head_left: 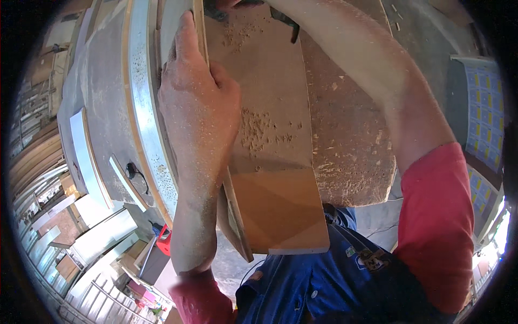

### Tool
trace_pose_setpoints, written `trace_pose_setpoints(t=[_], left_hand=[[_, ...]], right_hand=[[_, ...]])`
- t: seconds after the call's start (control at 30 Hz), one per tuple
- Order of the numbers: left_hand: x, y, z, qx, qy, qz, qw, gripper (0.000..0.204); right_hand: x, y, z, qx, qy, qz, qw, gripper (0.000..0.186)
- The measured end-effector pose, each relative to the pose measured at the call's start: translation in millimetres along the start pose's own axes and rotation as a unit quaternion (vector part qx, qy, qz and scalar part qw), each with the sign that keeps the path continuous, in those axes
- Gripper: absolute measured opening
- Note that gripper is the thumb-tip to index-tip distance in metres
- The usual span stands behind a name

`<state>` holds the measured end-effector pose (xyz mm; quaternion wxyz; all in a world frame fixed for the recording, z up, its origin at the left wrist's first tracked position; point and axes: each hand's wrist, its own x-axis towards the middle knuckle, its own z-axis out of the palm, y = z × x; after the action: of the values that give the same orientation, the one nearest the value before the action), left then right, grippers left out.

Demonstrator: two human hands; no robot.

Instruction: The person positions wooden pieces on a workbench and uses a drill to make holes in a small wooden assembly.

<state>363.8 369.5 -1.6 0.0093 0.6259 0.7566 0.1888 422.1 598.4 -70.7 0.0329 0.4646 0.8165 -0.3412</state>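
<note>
My left hand (197,102) grips a narrow upright board (199,32), index finger laid along it and the other fingers curled, mostly hidden. My left forearm runs down over another board edge. My right arm reaches to the top centre, where only part of my right hand (233,4) shows beside a dark object (291,27); what it holds cannot be made out. Beneath both hands lies a brown board (270,81) with scattered sawdust and a lighter orange-brown lower section (275,210).
A long metal straightedge (151,119) runs along the left, with white strips (89,156) and a small black corded object (131,170) beyond. A scuffed worktop (350,162) lies right. Stacked boards (48,151) fill the far left; a red object (163,243) sits below.
</note>
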Motion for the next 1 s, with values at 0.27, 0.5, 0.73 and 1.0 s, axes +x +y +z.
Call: trace_pose_setpoints(t=[0.27, 0.5, 0.73, 1.0], left_hand=[[-3.4, -13.6, -7.5, -0.022, 0.032, -0.003, 0.999, 0.062], [-1.6, -0.9, 12.2, -0.082, 0.071, -0.025, 0.994, 0.063], [3.8, -16.0, 24.6, -0.012, 0.149, 0.028, 0.988, 0.067], [14.6, -2.4, -1.4, -0.034, 0.016, -0.02, 0.999, 0.07]], right_hand=[[13.7, -10.4, 25.0, -0.058, 0.014, -0.041, 0.997, 0.042], [-45.1, 90.4, 59.8, -0.074, 0.16, -0.125, 0.976, 0.037], [-239.0, 96.7, 119.9, 0.293, 0.101, 0.116, 0.944, 0.033], [-320.7, 104.0, 156.8, 0.349, 0.008, 0.072, 0.934, 0.031]])
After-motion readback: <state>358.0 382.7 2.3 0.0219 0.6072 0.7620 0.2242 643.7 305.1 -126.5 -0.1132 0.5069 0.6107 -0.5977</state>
